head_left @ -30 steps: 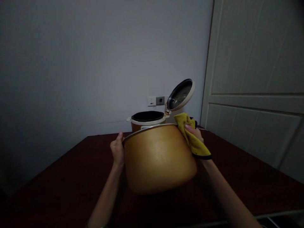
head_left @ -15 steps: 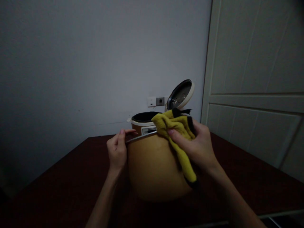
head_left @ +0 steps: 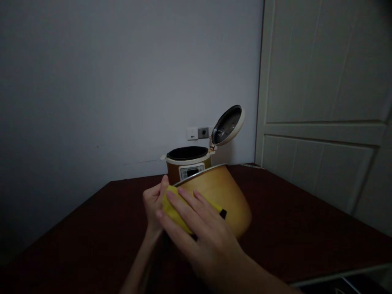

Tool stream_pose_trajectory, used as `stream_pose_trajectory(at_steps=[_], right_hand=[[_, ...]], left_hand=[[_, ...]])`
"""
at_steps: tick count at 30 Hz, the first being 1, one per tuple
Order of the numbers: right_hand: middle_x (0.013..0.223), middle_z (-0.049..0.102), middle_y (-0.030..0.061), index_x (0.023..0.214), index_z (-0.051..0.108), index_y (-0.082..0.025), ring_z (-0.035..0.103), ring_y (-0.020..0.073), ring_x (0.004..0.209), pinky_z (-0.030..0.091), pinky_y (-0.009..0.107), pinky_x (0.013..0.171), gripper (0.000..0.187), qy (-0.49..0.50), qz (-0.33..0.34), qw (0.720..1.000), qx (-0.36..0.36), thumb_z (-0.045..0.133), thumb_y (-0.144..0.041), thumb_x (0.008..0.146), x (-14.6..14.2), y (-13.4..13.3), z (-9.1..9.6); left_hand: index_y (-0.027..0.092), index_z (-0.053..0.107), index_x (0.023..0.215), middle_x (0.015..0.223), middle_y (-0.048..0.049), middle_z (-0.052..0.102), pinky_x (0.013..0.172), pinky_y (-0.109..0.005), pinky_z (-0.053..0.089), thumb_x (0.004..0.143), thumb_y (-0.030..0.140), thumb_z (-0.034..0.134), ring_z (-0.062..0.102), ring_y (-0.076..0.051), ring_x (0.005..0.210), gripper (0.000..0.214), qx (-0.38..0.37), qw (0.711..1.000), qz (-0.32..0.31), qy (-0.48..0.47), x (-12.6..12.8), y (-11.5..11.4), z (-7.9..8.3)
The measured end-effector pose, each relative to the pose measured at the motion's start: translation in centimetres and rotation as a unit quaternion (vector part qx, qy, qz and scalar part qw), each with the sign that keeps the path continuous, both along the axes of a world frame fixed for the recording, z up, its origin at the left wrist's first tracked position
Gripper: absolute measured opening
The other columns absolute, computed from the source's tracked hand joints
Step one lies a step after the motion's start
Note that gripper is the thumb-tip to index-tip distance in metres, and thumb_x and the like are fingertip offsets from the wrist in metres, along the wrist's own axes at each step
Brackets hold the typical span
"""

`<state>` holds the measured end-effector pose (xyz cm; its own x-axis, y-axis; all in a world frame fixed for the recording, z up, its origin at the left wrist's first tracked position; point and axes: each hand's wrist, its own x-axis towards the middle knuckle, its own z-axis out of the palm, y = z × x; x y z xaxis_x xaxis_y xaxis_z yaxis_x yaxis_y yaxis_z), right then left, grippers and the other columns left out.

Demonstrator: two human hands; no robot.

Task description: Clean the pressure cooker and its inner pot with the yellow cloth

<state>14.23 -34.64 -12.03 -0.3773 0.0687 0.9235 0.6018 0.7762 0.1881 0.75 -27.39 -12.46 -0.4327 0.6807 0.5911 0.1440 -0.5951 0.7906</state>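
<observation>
A golden inner pot (head_left: 225, 192) of a rice cooker is held tilted above the table, its metal rim up. My left hand (head_left: 154, 206) is closed on the rim at the pot's left side; its far fingers are hidden. With fingers stretched over a yellow cloth with black edges (head_left: 174, 210), my right hand (head_left: 203, 228) presses it against the pot's near outer wall, close to my left hand. Behind the pot stands the rice cooker (head_left: 174, 169), its lid (head_left: 228, 124) raised and its dark opening showing.
The dark red table (head_left: 92, 228) spreads under my hands. Behind the cooker, a wall socket (head_left: 192, 133) sits on the pale wall (head_left: 122, 81). A white panelled door (head_left: 318, 81) rises on the right.
My right hand has moved left with the cloth, from the pot's right rim to its left near side. The cloth, bunched before, now lies under the fingers. The pot has shifted and tilted.
</observation>
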Motion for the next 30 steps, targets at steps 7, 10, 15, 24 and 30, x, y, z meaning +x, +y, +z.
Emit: stream_pose_trajectory(at_steps=[7,10,15,24,30], right_hand=[[0.124,0.061,0.004,0.112,0.066,-0.026,0.056,0.0216,0.115,0.044,0.043,0.101,0.045,0.227,0.077,0.958,-0.156,0.046,-0.006,0.077,7.5,5.6,-0.5],[0.109,0.069,0.0066,0.104,0.069,-0.02,0.063,0.0244,0.103,0.047,0.043,0.094,0.031,0.339,0.093,0.892,-0.283,0.059,-0.022,0.075,9.1,8.7,-1.2],[0.113,0.068,0.0066,0.108,0.067,-0.019,0.061,0.0235,0.105,0.043,0.043,0.099,0.032,0.353,0.088,0.88,-0.306,0.059,-0.028,0.078,8.0,8.9,-0.9],[0.124,0.061,0.0062,0.119,0.061,-0.02,0.057,0.0193,0.114,0.046,0.036,0.1,0.039,0.215,0.056,0.959,-0.178,0.049,-0.012,0.084,5.4,3.2,0.9],[0.118,0.065,0.0114,0.108,0.066,-0.008,0.057,0.0216,0.115,0.049,0.031,0.098,0.03,0.019,0.031,0.999,0.009,0.044,-0.01,0.088,-2.0,0.2,-2.1]], left_hand=[[0.02,0.026,0.041,0.043,0.0057,0.023,0.036,-0.021,0.017,0.074,0.043,0.055,0.021,-0.006,0.04,0.05,0.045,0.992,0.11,0.04,-1.8,-0.8,0.0],[0.02,0.028,0.041,0.043,0.0059,0.024,0.035,-0.02,0.018,0.074,0.042,0.055,0.021,-0.005,0.039,0.048,0.052,0.991,0.125,0.018,-2.3,-0.8,0.1],[0.022,0.024,0.041,0.043,0.0066,0.021,0.035,-0.021,0.015,0.074,0.042,0.053,0.018,-0.005,0.04,0.048,0.048,0.99,0.135,0.006,-2.3,-0.7,0.0],[0.02,0.026,0.041,0.043,0.0063,0.022,0.036,-0.021,0.015,0.076,0.042,0.053,0.019,-0.005,0.04,0.049,0.062,0.989,0.134,0.019,-1.9,-0.7,-0.6],[0.021,0.027,0.04,0.04,0.0062,0.025,0.035,-0.022,0.019,0.073,0.048,0.056,0.023,-0.006,0.037,0.052,0.014,0.998,0.061,0.011,-0.8,0.4,-1.9]])
